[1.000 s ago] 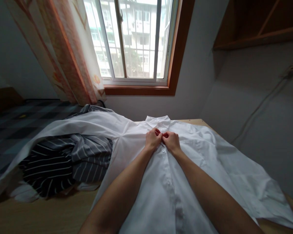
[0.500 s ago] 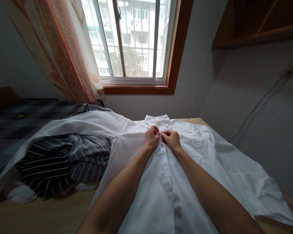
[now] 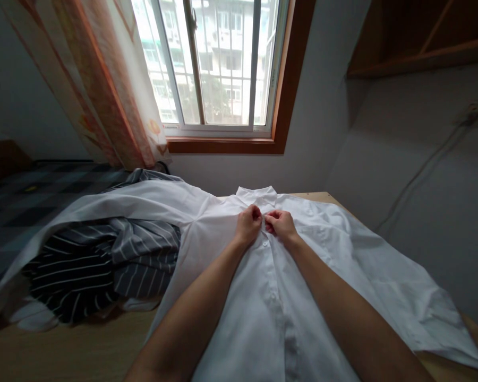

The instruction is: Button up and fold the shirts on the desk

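Observation:
A white long-sleeved shirt (image 3: 215, 233) lies spread front side up, its collar (image 3: 257, 195) at the far end and its sleeves out to both sides. My left hand (image 3: 249, 223) is closed on the front placket just below the collar, with the fingertips pinched together. Right beside it, my right hand (image 3: 279, 224) pinches the placket's other side. The fingers cover the spot between them, so the button there is hidden. Below my hands a small white button (image 3: 265, 244) shows on the placket, and another button (image 3: 273, 295) sits lower down.
Dark striped clothes (image 3: 75, 270) lie bunched under the left sleeve on the wooden tabletop (image 3: 63, 353). A checked bedspread (image 3: 8, 212) is at the left. Behind stand a window (image 3: 223, 69) and a curtain (image 3: 103, 90); a cable (image 3: 418, 178) runs down the right wall.
My hands stay at the same place on the placket. The fingers have shifted slightly, the left ones curling in more tightly. The shirt lies as before.

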`<control>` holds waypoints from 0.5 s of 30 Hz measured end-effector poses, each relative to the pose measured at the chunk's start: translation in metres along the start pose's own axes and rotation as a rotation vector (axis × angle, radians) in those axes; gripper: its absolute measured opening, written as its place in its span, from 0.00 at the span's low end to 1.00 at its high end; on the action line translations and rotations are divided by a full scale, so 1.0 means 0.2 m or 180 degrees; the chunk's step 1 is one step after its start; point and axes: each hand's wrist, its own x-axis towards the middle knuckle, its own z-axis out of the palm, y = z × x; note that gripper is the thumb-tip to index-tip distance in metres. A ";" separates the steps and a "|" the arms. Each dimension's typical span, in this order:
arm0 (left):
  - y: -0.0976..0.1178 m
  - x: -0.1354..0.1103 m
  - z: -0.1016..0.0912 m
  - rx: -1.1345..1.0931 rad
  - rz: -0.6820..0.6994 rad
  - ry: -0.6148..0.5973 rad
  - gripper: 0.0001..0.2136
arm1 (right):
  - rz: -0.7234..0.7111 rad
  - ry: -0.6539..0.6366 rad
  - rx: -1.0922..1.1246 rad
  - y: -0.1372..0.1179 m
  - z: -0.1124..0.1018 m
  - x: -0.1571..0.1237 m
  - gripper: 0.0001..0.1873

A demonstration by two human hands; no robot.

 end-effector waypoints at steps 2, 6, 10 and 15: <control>0.00 0.00 0.00 -0.0071 -0.0024 -0.0019 0.06 | -0.0003 -0.0040 -0.0026 0.01 -0.01 0.01 0.07; -0.01 0.00 0.00 -0.0305 -0.0205 -0.0059 0.07 | -0.0258 0.0035 -0.0353 0.00 -0.02 -0.01 0.06; -0.01 0.00 -0.01 -0.0303 -0.0212 -0.0031 0.07 | -0.0914 0.0275 -0.1326 -0.04 -0.02 -0.05 0.07; 0.00 0.00 0.00 -0.0093 -0.0155 -0.0008 0.07 | -0.0952 0.0372 -0.1577 -0.06 -0.03 -0.04 0.07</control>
